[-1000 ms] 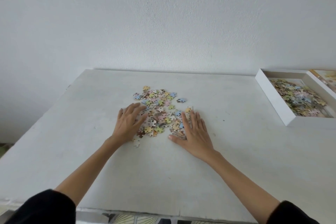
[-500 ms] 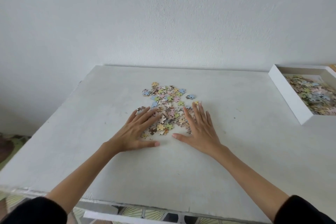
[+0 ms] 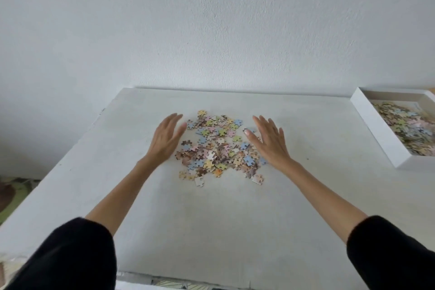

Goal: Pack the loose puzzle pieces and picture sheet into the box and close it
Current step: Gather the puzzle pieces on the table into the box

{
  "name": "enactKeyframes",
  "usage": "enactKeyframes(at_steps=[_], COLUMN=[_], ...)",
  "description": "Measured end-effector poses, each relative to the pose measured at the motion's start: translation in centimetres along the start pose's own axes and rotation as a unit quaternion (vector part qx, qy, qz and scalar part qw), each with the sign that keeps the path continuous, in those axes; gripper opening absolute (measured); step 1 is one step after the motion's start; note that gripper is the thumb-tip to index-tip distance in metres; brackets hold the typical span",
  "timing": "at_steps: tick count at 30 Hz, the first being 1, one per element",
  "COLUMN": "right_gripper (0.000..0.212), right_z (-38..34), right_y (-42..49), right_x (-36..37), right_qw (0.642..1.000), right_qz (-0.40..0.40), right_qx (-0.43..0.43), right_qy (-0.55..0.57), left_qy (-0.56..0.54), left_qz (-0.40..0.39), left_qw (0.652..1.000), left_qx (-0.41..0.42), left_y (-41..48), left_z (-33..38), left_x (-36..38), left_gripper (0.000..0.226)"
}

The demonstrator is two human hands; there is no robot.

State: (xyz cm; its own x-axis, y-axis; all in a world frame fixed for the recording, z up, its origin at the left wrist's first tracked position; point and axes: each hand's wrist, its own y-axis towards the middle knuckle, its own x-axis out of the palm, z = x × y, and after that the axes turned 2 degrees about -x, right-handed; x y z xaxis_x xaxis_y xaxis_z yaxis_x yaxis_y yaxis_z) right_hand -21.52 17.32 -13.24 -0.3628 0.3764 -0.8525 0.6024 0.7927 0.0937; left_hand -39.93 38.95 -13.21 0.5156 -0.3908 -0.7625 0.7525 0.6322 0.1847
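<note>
A heap of pastel loose puzzle pieces lies in the middle of the white table. My left hand stands on edge at the heap's left side, fingers straight and apart, holding nothing. My right hand flanks the heap on the right, palm down and tilted, fingers spread, its heel over a few pieces. The white box sits open at the table's right edge, with several pieces inside. The picture sheet is out of view.
A plain white wall rises directly behind the table. The table's left edge drops to a patterned floor. Black sleeves cover both my forearms near the bottom corners.
Both hands have lifted off the near side of the heap and moved apart, now flanking it left and right. The view has shifted left, so the box sits further right.
</note>
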Motion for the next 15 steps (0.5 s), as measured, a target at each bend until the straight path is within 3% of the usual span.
enactKeyframes(at_steps=[3, 5, 7, 9, 12, 15], right_gripper=[0.071, 0.083, 0.093, 0.094, 0.075, 0.06], right_z=[0.9, 1.2, 1.3, 1.0, 0.1, -0.7], right_y=[1.3, 1.2, 0.8, 0.9, 2.7, 5.6], right_x=[0.1, 0.8, 1.3, 1.5, 1.3, 1.0], right_qw=[0.996, 0.988, 0.986, 0.992, 0.993, 0.989], right_qz=[-0.077, -0.109, -0.115, -0.102, -0.065, -0.086], right_qx=[-0.001, -0.038, -0.069, -0.076, -0.074, -0.07], right_qy=[-0.034, -0.103, -0.095, -0.021, 0.063, 0.097], left_qy=[0.025, 0.109, 0.118, 0.055, -0.092, -0.121], left_qz=[-0.056, -0.095, -0.118, -0.123, -0.083, -0.077], left_qw=[0.997, 0.989, 0.986, 0.99, 0.992, 0.99], left_qx=[-0.048, -0.021, 0.023, 0.044, 0.032, 0.012], left_y=[2.1, 2.6, 2.6, 2.3, 3.2, 5.6], left_z=[-1.6, -2.2, -2.1, -1.6, -0.9, -0.5], left_x=[0.3, 1.3, 2.4, 2.8, 2.2, 1.5], left_gripper=[0.063, 0.06, 0.054, 0.055, 0.061, 0.054])
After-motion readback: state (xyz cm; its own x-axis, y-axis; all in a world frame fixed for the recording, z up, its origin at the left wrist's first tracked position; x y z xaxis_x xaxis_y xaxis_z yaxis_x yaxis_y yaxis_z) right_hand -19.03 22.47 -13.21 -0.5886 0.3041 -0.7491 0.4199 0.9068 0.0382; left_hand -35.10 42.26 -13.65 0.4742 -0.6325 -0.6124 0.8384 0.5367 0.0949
